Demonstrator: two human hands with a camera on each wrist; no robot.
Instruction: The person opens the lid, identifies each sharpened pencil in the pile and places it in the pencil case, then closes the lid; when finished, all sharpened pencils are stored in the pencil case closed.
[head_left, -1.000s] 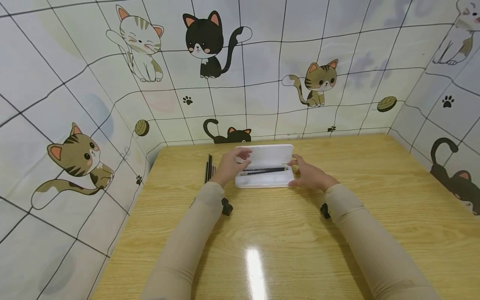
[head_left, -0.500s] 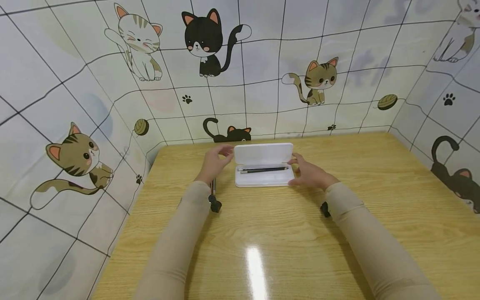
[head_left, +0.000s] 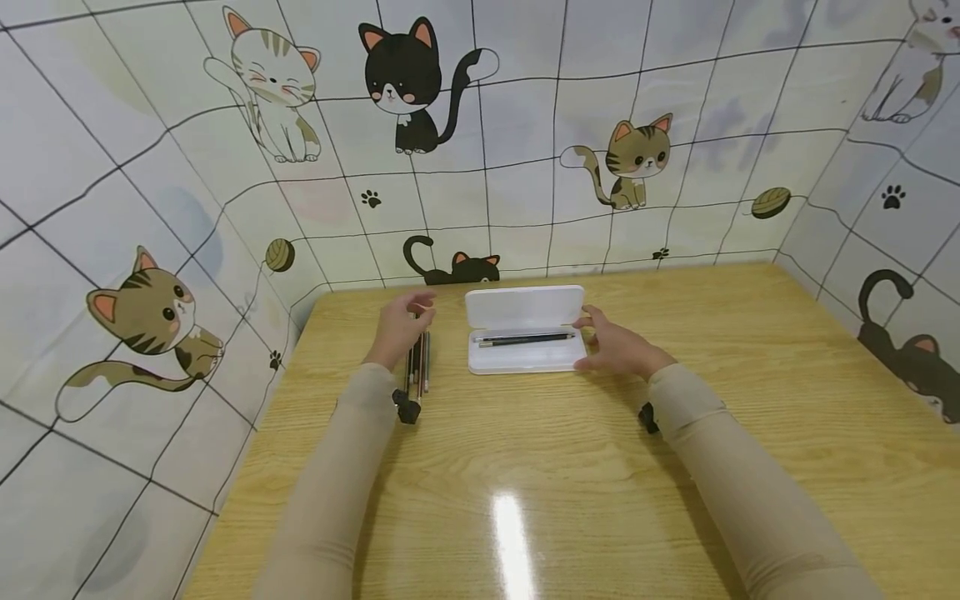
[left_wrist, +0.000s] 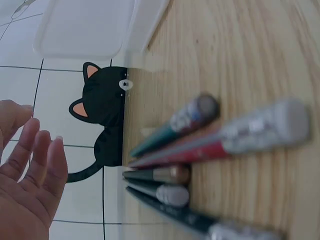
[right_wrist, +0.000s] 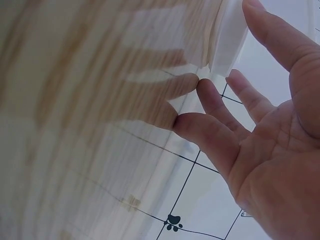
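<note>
Table (head_left: 570, 467): glossy light wood, boxed in by cat-print tiled walls (head_left: 517, 158).
Left hand (head_left: 399, 327): fingers loosely spread over pencils (head_left: 417, 367).
Right hand (head_left: 615, 346): fingers straight, touching open white case (head_left: 523, 332).

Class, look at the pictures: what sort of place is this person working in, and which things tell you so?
Probably a small desk corner set up for stationery work: a wooden table closed in by a cartoon-cat backdrop, with an open white pencil case and a row of pencils beside it.
</note>
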